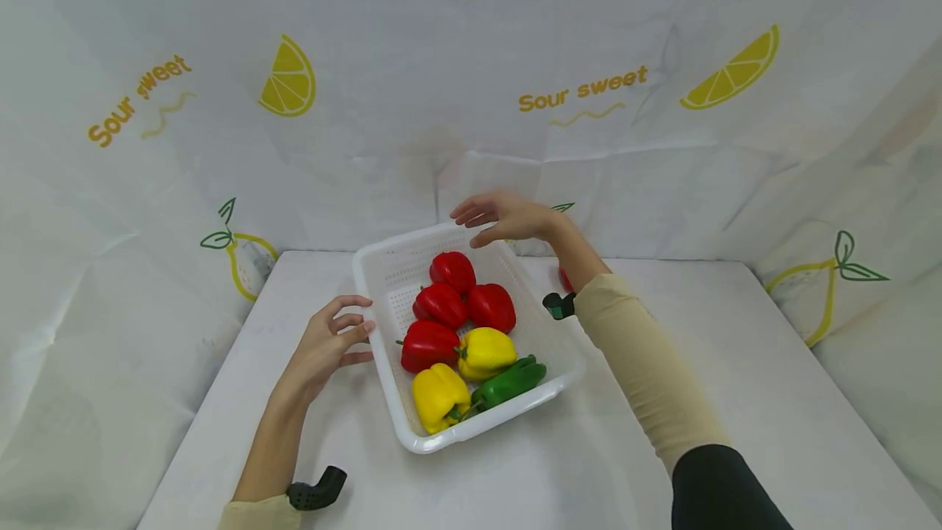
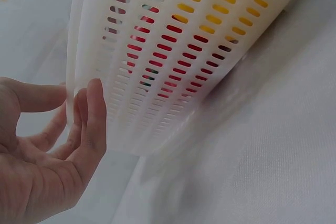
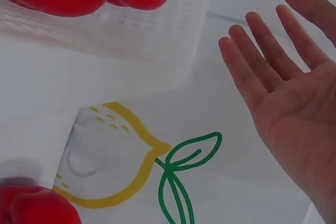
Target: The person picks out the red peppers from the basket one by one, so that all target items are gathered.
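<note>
A white plastic basket [image 1: 471, 429] with slotted walls stands at a slant on the table. Several red bell peppers [image 1: 491, 307] lie in it, with two yellow bell peppers [image 1: 440, 397] and long green peppers [image 1: 509, 383] toward its near end. At the left side my left hand [image 1: 331, 338] holds the basket's rim; the left wrist view has the rim between thumb and fingers. My right hand [image 1: 504, 217] hovers over the far right corner, its fingers [image 3: 270, 51] extended and apart, nothing in them.
Another red bell pepper [image 3: 39, 205] lies on the table right of the basket, mostly hidden behind my right forearm in the head view. A white sheet [image 1: 383, 105] printed with lemons hangs behind the white table [image 1: 736, 366].
</note>
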### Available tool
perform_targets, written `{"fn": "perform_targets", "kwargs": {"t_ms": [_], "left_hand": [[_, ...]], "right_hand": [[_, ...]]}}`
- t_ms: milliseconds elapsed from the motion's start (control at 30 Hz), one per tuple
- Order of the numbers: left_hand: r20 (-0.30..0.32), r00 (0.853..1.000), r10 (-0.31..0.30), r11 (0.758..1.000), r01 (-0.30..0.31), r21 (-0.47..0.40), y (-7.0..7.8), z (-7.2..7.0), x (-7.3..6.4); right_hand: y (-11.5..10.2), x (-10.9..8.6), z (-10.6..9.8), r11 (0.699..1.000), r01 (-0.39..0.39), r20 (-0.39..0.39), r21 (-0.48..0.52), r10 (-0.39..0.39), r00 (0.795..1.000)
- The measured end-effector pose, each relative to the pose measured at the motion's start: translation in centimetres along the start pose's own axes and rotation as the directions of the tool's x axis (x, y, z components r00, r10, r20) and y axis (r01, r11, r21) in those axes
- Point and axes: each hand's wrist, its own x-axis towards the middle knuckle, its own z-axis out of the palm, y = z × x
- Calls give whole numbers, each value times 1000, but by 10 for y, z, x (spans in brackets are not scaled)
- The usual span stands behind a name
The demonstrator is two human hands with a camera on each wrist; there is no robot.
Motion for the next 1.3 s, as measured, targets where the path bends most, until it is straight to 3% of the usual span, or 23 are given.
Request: {"fn": "perform_targets", "kwargs": {"t_ms": [433, 767, 900, 1300], "left_hand": [[3, 1000, -3, 1000, 3, 2, 0, -1, 0], [5, 1000, -7, 1000, 7, -5, 0, -1, 0], [5, 1000, -4, 1000, 4, -5, 0, -1, 0], [11, 1000, -3, 1000, 3, -11, 0, -2, 1]], "right_hand": [[6, 21, 23, 992, -54, 104, 110, 43, 994], [12, 30, 35, 961, -240, 183, 137, 213, 960], [16, 32, 39, 952, -279, 202, 128, 250, 947], [23, 34, 48, 937, -308, 234, 168, 265, 935]]}}
